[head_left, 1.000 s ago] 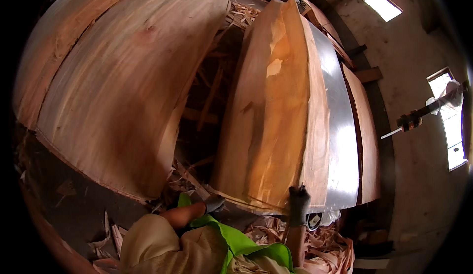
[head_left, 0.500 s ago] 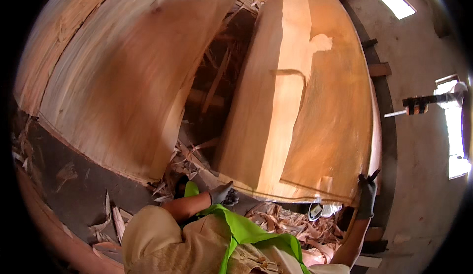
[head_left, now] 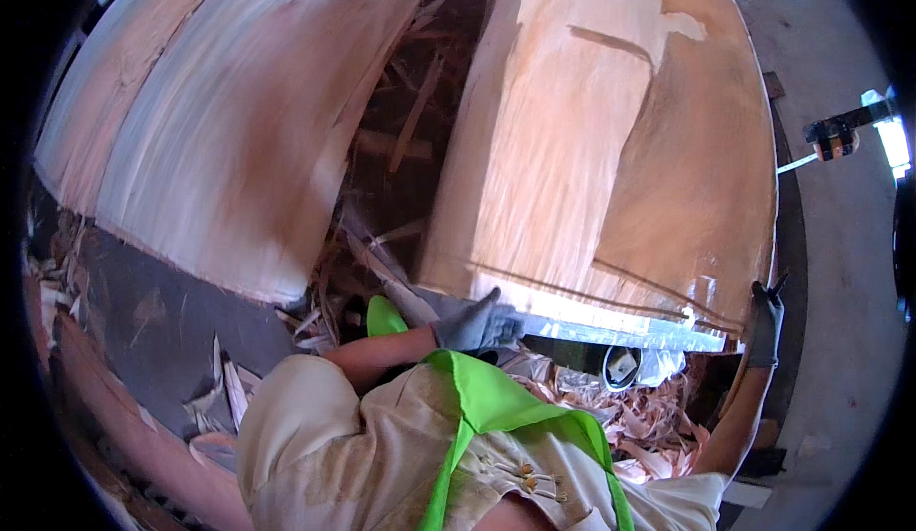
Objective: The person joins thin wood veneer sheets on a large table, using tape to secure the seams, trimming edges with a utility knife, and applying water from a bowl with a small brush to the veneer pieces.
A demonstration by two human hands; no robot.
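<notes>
A stack of thin wood veneer sheets (head_left: 544,178), pale with a browner part to the right, lies before me. My left hand (head_left: 475,325), in a grey glove, is at the stack's near edge, thumb raised and apart from the fingers. I cannot tell whether it touches the wood. At the near right corner my right hand (head_left: 766,326), also gloved, rests along the side edge with its fingertips apart. Neither hand visibly holds anything. Beneath the near edge runs a pale metallic strip (head_left: 625,332).
Another veneer stack (head_left: 239,149) lies to the left, across a dark gap with scraps. Wood shavings (head_left: 649,421) and a white round container (head_left: 622,367) are below the near edge. On the right, a dark bracket (head_left: 835,140) with a white rod juts toward the stack.
The view has shifted, so the near stack looks larger. My left hand has moved right along the near edge and its thumb has lifted. My right hand stays at the corner.
</notes>
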